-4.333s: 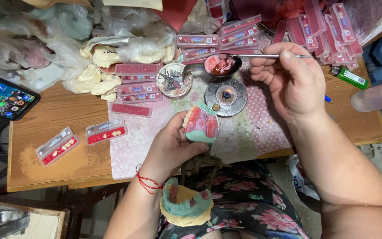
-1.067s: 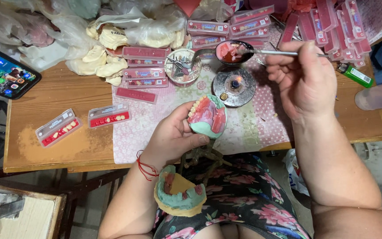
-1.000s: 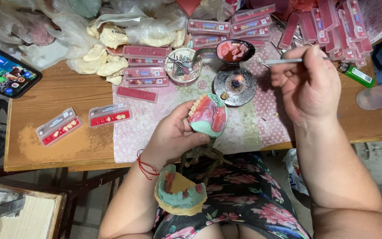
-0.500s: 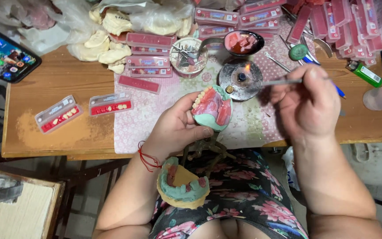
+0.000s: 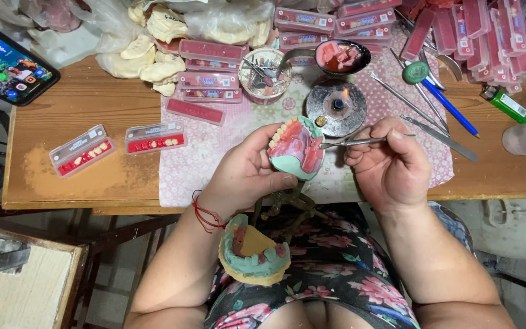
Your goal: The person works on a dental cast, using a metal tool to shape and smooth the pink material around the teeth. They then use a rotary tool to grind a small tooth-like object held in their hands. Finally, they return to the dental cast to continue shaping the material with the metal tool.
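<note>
The right hand, its grip pinching a thin metal wax tool, has come back from the small lit burner to the green-based, pink-wax denture model clasped in the left hand above the bench edge.

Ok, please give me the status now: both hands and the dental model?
Left hand holds dental model upright over table edge. Right hand pinches thin metal tool, tip at the pink wax. Lit burner just behind.

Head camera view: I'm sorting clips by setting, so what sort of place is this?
Likely a small dental-lab workbench: the left hand holds a denture model, trays of artificial teeth lie about, and a small burner is lit.
</note>
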